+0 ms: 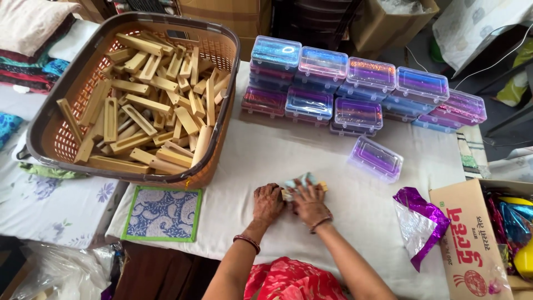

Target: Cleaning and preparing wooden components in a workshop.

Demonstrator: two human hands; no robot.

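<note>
Near the table's front edge, both hands meet over a small wooden block (302, 191) partly wrapped in pale blue foil (300, 180). The left hand (268, 203) presses at the block's left end with fingers curled down, and the right hand (311, 205) lies over the top with fingers closed on the foil and block together; how tightly either one clamps cannot be told. The block lies flat on the white cloth (333, 161), its long axis running left to right, one bare end peeping out just beyond the right hand's fingers. It sits straight ahead of the person, under the fingertips of both hands, the right covering more of it. Beside the left arm lies a blue patterned mat (162, 214) with a green border. To the right, a crumpled purple foil sheet (419, 219) rests against an open cardboard box (472, 239) that holds more shiny sheets in blue, yellow and purple. A little farther on, one clear lidded case (376, 158) stands alone, tilted out of line. Behind it, two rows of like cases (361, 91) are stacked touching one another, each showing shimmering blue or purple inside. At far left, a brown plastic basket (47, 119) is heaped with bare wooden blocks (150, 105) lying every which way.
</note>
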